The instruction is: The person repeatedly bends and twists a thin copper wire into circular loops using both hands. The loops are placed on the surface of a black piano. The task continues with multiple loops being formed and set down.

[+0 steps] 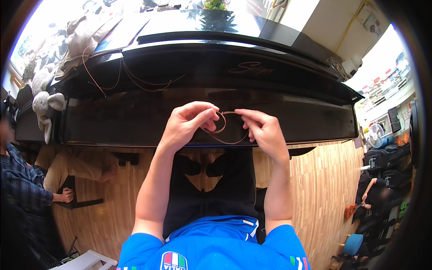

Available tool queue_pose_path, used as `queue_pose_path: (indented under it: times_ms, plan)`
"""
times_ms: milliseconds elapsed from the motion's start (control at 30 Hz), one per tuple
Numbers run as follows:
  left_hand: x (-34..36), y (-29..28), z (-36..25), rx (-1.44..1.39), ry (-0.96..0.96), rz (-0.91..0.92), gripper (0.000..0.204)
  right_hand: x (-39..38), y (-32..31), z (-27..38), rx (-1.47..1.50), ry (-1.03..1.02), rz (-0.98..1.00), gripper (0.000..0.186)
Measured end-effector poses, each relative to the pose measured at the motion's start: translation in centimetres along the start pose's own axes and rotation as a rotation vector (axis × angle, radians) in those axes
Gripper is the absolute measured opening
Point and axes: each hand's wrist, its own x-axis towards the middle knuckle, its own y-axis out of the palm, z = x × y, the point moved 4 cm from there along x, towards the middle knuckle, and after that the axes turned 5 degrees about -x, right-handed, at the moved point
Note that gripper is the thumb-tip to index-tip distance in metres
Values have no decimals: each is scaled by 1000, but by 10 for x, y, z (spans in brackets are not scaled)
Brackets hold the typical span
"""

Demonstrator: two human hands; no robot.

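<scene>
A grey plush toy (41, 104) sits left — a blue stool (353, 245) right.

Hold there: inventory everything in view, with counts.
piano: one, black, ahead
coiled strand: apparently one, coppery, centre
loose strands: several, coppery, piano's upper left
plush toy: one, grey, piano's left
plant: one, green, top edge
fan: one, white, far right
stool: one, blue, lower right
string instrument: one, orange, right
other people: two, dark tops, left, right
floor: one, brown, below
rim clutter: uncountable, mixed colours, edges
shirt: one, blue, bottom
left hand: one, bare, pinching strand
right hand: one, bare, pinching strand
</scene>
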Motion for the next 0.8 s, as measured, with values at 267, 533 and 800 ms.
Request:
queue_pose_path:
  times_ms: [267, 533, 800]
  plan:
    - [0, 2, -5, 111, 10, -39, 16, -6, 21, 12, 181, -38, 211, 26]
    - [-1, 5, -4, 140, -64, -9, 15, -5, 48, 16, 261, -124, 31, 45]
    - [-1, 9, -14, 77, -88, 6, 33, -7, 48, 26, 289, -177, -254, 18]
